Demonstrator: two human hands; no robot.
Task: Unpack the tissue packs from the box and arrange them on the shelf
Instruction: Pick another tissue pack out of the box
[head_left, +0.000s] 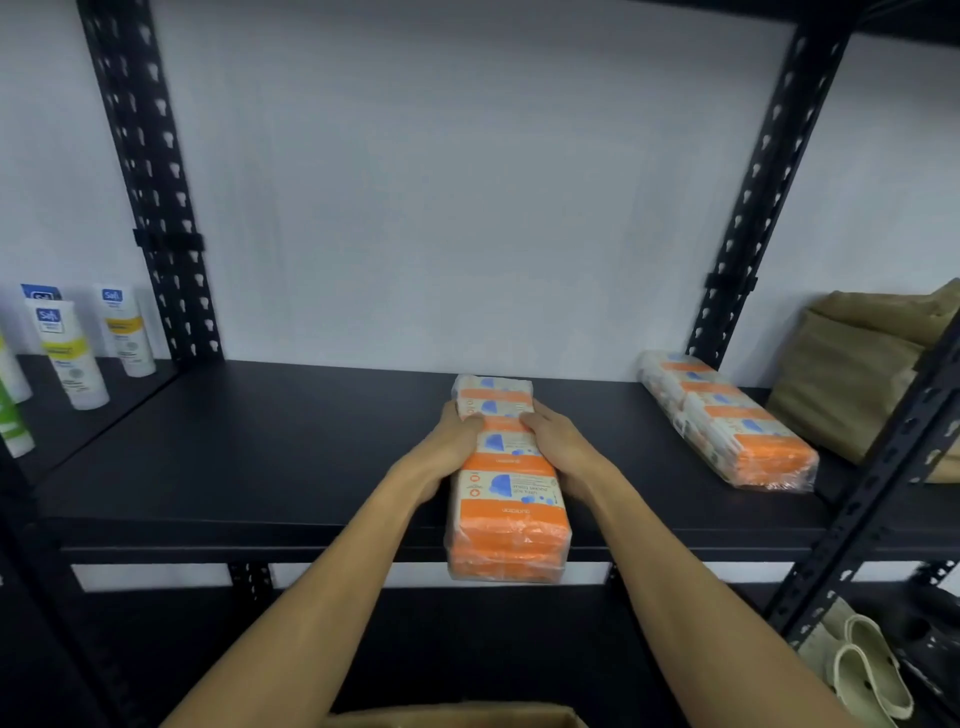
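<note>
Cardboard box (457, 716) at bottom edge, nearest the lens, only its top flap showing; contents not visible. Far left, on the neighbouring shelf bay: several upright tubes (70, 353), white with blue labels and yellow bands, plus one or two green ones cut off by the frame edge. Black shelf (234, 457) in the middle bay, mostly bare on its left half. Left hand (457, 441) pressed flat against the left side of a long tissue pack (506, 478), fingers curled over its top edge; right hand (558, 447) mirrors it on the right side, so the pack is clamped between both palms. Pack is orange and white in clear wrap, lying lengthwise front to back, far end well onto the shelf, near end overhanging the front lip. Step in hand, as I read it: setting this pack down on the shelf, placement not finished. Next move likely calls for sliding it back until the near end clears the lip, and perhaps shifting it toward the other pack for a tidy row, then letting go and returning to the box. Right of the hands, well apart: a second tissue pack (727, 415) already lying on the shelf, angled slightly. Beyond it, an olive fabric bag (862, 374) in the next bay. Lower right, pale sandals (867, 675) on a lower level.
</note>
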